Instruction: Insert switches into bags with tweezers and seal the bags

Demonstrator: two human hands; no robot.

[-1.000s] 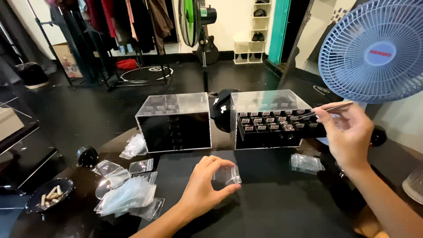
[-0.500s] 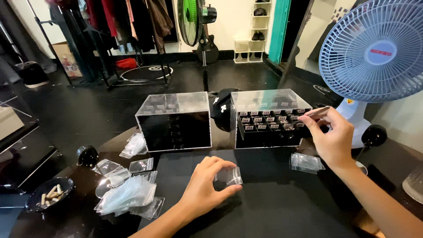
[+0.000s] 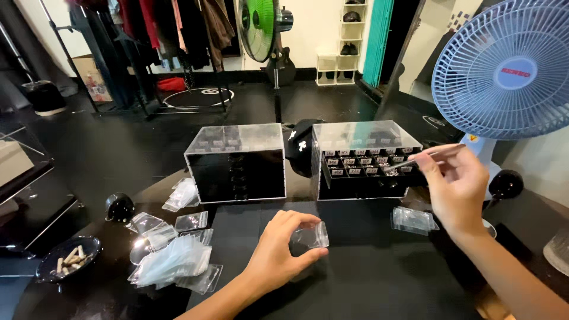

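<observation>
Both forearms bare, no sleeves; hands (image 3: 278,252) ungloved, ringless.

Two clear drawer cabinets stand side by side toward the back of the table (image 3: 367,290): the left cabinet (image 3: 236,163) shut, the right cabinet (image 3: 367,157) with a compartment drawer (image 3: 370,166) pulled out in front. A dark cap (image 3: 299,145) sits between and behind them. Before the cabinets lies a mat (image 3: 355,261). On it, the left hand (image 3: 278,255) holds a small bag (image 3: 309,237); the right hand (image 3: 456,189) holds tweezers (image 3: 424,157) over the drawer. A heap of bags (image 3: 172,261) lies left of the mat, a dish (image 3: 68,258) further left. More bags (image 3: 414,219) lie right of the mat's middle. A table fan (image 3: 510,71) stands at the right, behind the right hand.
</observation>
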